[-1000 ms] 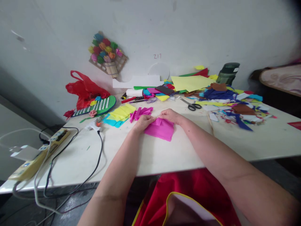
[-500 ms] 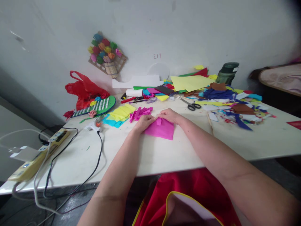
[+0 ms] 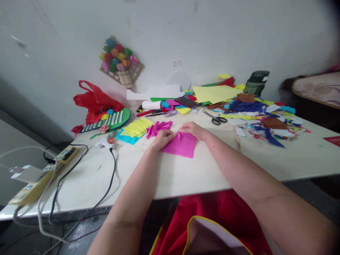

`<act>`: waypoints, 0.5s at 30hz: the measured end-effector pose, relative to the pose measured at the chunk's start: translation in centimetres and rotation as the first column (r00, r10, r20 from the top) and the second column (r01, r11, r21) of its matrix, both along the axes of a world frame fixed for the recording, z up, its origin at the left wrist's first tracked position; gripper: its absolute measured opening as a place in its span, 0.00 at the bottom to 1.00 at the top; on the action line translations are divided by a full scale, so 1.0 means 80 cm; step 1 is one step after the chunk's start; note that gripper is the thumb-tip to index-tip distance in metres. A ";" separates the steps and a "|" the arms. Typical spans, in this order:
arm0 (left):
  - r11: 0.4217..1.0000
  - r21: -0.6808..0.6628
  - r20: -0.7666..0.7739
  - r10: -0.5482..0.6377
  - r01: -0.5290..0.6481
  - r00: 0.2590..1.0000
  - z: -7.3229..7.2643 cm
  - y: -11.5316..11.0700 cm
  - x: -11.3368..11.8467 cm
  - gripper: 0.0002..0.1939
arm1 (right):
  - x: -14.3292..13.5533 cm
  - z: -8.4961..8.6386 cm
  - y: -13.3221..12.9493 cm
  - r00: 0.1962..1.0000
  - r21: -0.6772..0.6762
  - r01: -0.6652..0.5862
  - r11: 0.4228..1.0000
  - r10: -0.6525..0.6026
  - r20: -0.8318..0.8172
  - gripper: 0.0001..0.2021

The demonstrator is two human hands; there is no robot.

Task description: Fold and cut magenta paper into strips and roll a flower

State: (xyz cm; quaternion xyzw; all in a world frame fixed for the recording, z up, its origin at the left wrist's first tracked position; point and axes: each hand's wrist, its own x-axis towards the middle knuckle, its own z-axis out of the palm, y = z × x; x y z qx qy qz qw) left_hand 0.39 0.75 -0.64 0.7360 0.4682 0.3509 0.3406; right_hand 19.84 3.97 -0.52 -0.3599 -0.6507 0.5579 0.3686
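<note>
A square of pink crepe paper lies in front of me, with a small fold standing up near its far edge. My left hand pinches the paper's far left side. On the far right side, my right hand pinches the same sheet, its fingertips close to the fold. Just beyond the left hand is a heap of pink paper strips. Yellow paper squares lie left of it, partly over blue paper squares.
A glue gun and its black cord lie on the left, near a power strip. Scissors rest beyond my right hand. Paper scraps cover the table's back right, by a green bottle. A red plastic bag stands back left.
The small fold at the paper's far edge looks narrower and more upright. The sheet has shifted very slightly left; both hands keep their pinch on it.
</note>
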 end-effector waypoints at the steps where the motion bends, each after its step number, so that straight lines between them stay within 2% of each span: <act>1: 1.000 0.002 0.001 0.004 -0.004 1.000 0.000 0.000 0.000 0.19 | 0.001 0.000 0.000 1.000 0.005 -0.026 1.000 0.026 -0.001 0.13; 8: 0.998 -0.056 0.022 0.034 -0.033 0.999 0.003 -0.002 0.000 0.19 | 0.001 0.003 -0.001 0.997 -0.072 -0.075 0.995 0.075 -0.003 0.16; 15: 0.996 -0.071 0.009 0.064 -0.063 0.998 0.006 -0.005 0.002 0.19 | 0.000 0.003 -0.001 1.000 -0.035 0.005 0.999 -0.004 0.028 0.13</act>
